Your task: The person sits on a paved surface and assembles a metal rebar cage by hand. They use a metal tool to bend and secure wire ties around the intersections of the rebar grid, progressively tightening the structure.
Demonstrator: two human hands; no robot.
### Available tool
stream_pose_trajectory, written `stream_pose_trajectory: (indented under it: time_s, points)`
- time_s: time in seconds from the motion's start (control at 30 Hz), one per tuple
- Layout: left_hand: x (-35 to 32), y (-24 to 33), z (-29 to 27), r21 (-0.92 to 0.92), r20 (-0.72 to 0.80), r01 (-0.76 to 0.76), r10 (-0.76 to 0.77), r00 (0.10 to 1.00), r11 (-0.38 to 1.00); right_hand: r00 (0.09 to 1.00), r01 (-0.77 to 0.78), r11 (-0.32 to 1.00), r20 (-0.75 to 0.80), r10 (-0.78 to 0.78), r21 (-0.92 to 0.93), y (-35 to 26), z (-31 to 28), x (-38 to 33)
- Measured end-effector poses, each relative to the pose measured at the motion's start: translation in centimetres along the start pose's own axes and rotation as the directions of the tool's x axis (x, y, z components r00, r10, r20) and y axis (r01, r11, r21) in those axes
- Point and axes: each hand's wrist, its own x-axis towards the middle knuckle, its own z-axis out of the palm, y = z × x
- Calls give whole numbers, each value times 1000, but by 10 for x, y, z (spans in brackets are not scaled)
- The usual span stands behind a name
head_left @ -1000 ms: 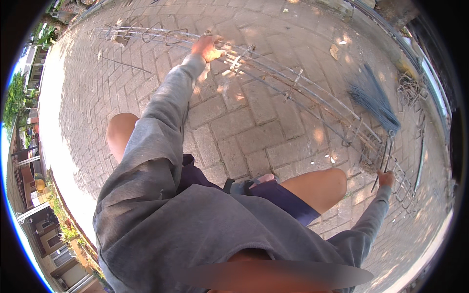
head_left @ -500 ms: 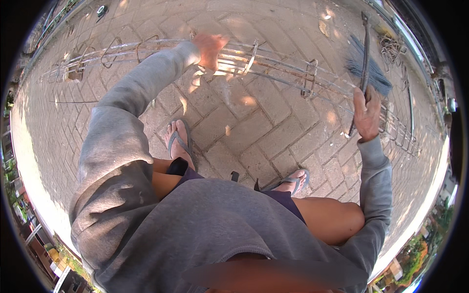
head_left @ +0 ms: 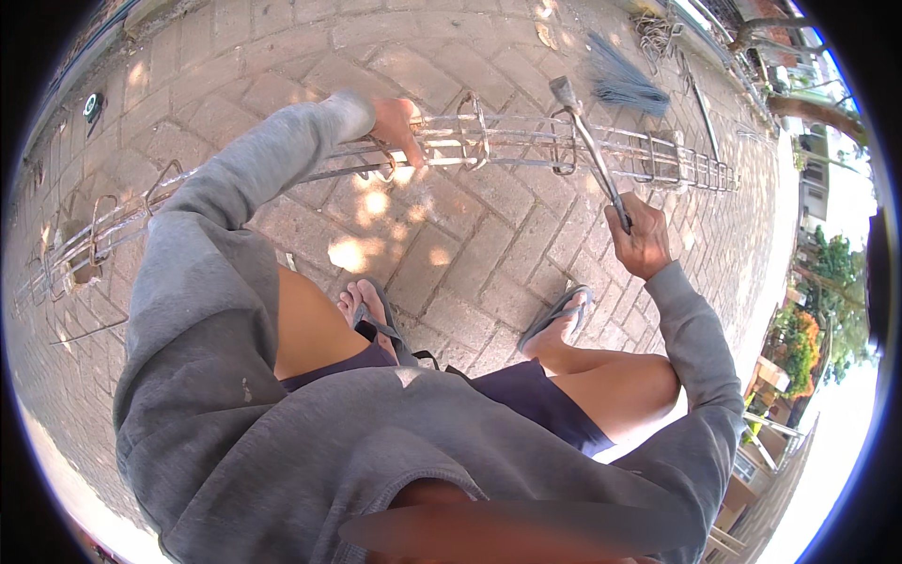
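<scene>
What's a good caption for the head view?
Left hand on a metal frame, right hand gripping a long metal tool.

I have the left arm (head_left: 254, 169) stretched far forward, its elbow (head_left: 183, 226) out wide and the left hand (head_left: 396, 130) turned inward with fingers (head_left: 412, 150) bent, while I hold the right arm (head_left: 700, 324) bent off to the side, the right hand (head_left: 645, 241) closer in, its fingers curled tight.

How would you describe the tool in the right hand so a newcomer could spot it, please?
Find the long steel cage lying across the brick paving. Below its right half, the right hand grips a grey metal tool slanting up and left. Unlike the cage's thin rods, it widens into a broad head.
</scene>
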Motion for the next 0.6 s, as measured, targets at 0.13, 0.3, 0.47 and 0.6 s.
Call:
stream_pose_trajectory:
  time_s: [0.13, 0.3, 0.47, 0.6]
  points:
    - [43, -7, -13, -239, -82, -117, 99, 992, 964, 969, -88, 979, -214, 127, 183, -8, -9, 1]
    - [96, -9, -6, -433, -68, -276, 275, 959, 858, 970, -108, 927, -167, 178, 360, -5, 18, 3]
    - [112, -17, 5, -800, 69, -170, 369, 927, 575, 976, -138, 820, -66, 209, 555, -19, 43, -8]
    - [123, -13, 1, -746, 13, -198, 311, 950, 635, 973, -92, 779, -110, 202, 620, -16, 37, -17]
